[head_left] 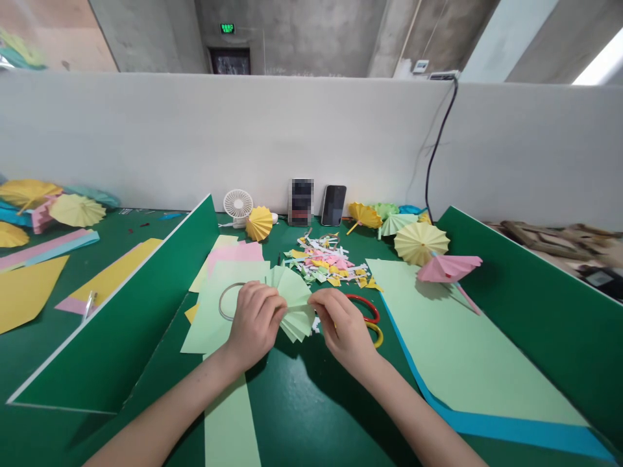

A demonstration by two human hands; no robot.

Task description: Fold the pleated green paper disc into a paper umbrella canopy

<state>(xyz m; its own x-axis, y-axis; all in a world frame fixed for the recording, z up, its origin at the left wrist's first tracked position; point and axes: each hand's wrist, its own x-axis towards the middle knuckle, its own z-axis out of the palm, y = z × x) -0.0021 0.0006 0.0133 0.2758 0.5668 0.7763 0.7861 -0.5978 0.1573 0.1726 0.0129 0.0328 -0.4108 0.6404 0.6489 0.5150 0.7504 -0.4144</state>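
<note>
A pale green pleated paper fan (293, 288), opened out nearly into a round, is held up over the green table between my two hands. My left hand (256, 319) is closed on its left side, fingers curled and thumb pressed in. On the opposite edge, my right hand (343, 324) pinches the paper between thumb and fingertips. Scissors with a red and a yellow handle loop (366, 309) lie partly hidden behind my right hand. Beside my left hand, a thin grey ring (224, 303) rests on light green paper sheets (204, 331).
Coloured paper scraps (326, 259) are heaped behind the fan. A small white fan (238, 204) and two phones (333, 205) stand by the wall. Finished paper umbrellas (421, 242) and large green sheets (467, 350) lie right. Green dividers (121, 324) flank both sides.
</note>
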